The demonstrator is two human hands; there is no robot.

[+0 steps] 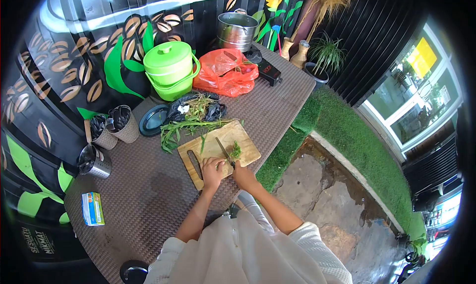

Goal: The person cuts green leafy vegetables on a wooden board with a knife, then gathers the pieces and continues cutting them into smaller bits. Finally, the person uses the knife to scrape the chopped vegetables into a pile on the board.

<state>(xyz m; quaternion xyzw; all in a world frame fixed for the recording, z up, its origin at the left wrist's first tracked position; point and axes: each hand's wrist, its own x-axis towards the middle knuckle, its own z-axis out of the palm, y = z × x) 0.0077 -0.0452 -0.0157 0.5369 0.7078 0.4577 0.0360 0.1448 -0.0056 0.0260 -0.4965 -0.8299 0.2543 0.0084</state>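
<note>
Wooden, one cutting board [210, 146] lies on the brown table [148, 195], and on it is one small heap of chopped greens [236, 150], close to the board's right side. One knife [223, 151] stands with its blade just left of this heap, and one loose leaf lies further left on the board. The right hand [243, 175] has its fingers wrapped around the knife's handle at the near edge of the board. The left hand [213, 168] rests on the board just beside the blade, with fingers bent and kept together; if they pinch something I cannot tell. Behind the board one bundle of long leafy stems [186, 127] touches its far edge, and behind that are one black bag [201, 107] and one dark plate [151, 120]. Further back stand one green bucket [170, 68] with a lid, one orange plastic bag [225, 73], one steel pot [237, 30] and one black box [268, 71]. To the left are two woven holders [124, 125], one steel holder [94, 163] and one blue box [92, 208]. The board is near the table's right edge, beside the grass [342, 135]; bare table lies left of the board, toward the blue box.
</note>
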